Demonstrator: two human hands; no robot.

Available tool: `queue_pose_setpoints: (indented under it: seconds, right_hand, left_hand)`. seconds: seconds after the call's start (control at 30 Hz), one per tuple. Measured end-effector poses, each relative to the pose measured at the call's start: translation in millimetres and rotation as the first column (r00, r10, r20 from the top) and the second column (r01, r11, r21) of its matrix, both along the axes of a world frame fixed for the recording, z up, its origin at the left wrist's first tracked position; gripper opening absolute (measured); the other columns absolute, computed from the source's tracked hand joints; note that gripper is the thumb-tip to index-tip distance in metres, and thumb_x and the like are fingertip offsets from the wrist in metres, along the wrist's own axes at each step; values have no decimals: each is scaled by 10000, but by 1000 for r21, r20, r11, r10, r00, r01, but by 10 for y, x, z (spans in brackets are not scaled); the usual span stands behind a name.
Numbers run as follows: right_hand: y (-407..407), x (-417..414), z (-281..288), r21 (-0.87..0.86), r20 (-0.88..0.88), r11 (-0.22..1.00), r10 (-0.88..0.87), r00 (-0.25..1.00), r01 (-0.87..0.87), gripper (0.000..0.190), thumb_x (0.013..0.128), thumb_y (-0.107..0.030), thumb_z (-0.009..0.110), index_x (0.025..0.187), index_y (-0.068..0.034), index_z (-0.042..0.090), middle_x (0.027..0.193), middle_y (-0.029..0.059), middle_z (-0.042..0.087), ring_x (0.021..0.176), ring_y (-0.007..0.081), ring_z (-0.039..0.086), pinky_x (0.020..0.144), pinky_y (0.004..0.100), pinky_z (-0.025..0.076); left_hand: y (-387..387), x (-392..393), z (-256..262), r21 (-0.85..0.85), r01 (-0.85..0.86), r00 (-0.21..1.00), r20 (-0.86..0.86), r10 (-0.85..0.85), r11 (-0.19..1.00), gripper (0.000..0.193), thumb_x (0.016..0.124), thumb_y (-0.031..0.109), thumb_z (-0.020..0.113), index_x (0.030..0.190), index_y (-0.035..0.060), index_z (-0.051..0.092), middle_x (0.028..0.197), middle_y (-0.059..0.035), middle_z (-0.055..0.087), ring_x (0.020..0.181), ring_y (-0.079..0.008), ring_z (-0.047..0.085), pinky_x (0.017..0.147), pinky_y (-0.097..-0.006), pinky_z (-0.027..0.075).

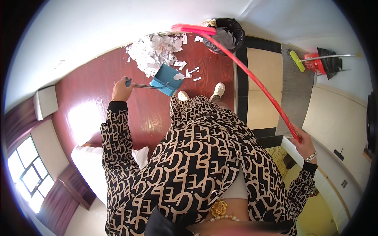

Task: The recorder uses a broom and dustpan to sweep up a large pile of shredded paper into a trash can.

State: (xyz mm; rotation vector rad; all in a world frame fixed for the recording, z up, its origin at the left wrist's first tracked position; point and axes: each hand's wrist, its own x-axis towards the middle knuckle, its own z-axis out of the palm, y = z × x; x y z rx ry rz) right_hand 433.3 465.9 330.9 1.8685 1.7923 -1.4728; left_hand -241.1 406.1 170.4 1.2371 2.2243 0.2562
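My left hand (121, 90) is closed around the handle of a blue dustpan (167, 79), whose pan lies by the near edge of a heap of torn white paper (155, 50). A paper scrap (179, 77) overlaps the pan's right side. My right hand (304, 144) grips the end of the red handle of a broom (251, 75). The broom's pink-red head (195, 29) is at the far wall, in front of the left rim of a bin with a black liner (237, 32); whether it touches the bin I cannot tell.
Loose scraps (193, 70) lie on the red wood floor (94, 70) right of the heap. A yellow-green mop or brush head (296, 61) and a red bin (314, 63) with a black bag stand at the right wall. White bedding (88, 165) is at the lower left.
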Motion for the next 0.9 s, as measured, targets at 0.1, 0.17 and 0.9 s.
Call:
queue_pose_setpoints:
  seconds: [0.1,0.17,0.9]
  right_hand:
    - [-26,153,-88,70,-14,994,-78,997,79,583,756,66,558,1312,-56,431,950,54,622,718,84,545,658,224,461]
    - [62,156,-90,-112,75,957,-261,962,268,591,761,71,550,1319,-89,437,771,10,576,528,45,477,478,186,400]
    - [450,-710,-1294,108,52,978,172,984,-177,561,780,-121,594,1318,-153,437,831,100,626,604,123,579,602,244,480]
  left_hand:
    - [-114,-33,-127,-23,28,994,-103,-30,999,253,762,226,628,906,27,567,821,-148,633,797,-305,623,689,-385,468]
    - [-168,32,-166,-115,-24,986,-165,5,993,259,756,235,635,929,53,571,853,-149,635,854,-334,606,710,-410,468]
    - [-533,197,-628,-91,-100,981,-174,83,991,290,750,257,647,962,73,575,892,-140,638,882,-332,600,736,-409,472]
